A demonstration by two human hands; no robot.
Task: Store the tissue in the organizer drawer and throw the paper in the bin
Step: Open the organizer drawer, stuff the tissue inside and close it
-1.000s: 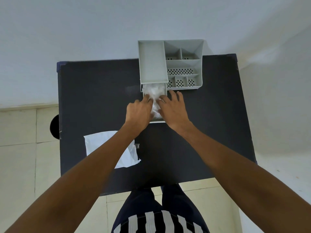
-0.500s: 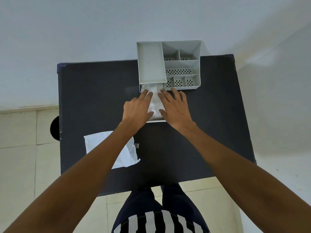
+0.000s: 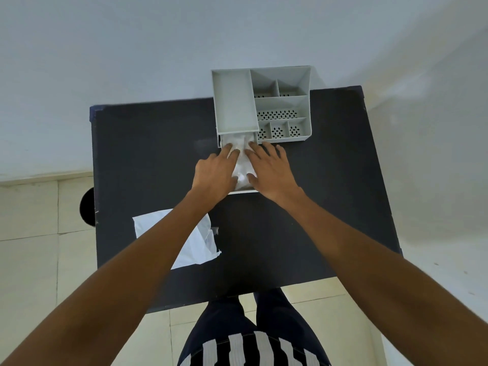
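A grey organizer [image 3: 282,101] stands at the far edge of the black table [image 3: 158,159]. Its drawer [image 3: 244,191] is pulled out toward me under the left section. White tissue [image 3: 241,165] lies inside the drawer. My left hand [image 3: 215,173] and my right hand [image 3: 269,173] lie flat on either side of the tissue, fingers spread and pressing on it. A white sheet of paper [image 3: 203,244] lies on the table near its left front, partly hidden under my left forearm.
A round black shape [image 3: 87,207], partly hidden, shows on the floor past the table's left edge. A pale wall rises behind the organizer. My legs stand at the table's near edge over the tiled floor.
Both hands have slid a little farther toward the organizer over the tissue, with the fingers spread flatter. The drawer and the paper have stayed where they were.
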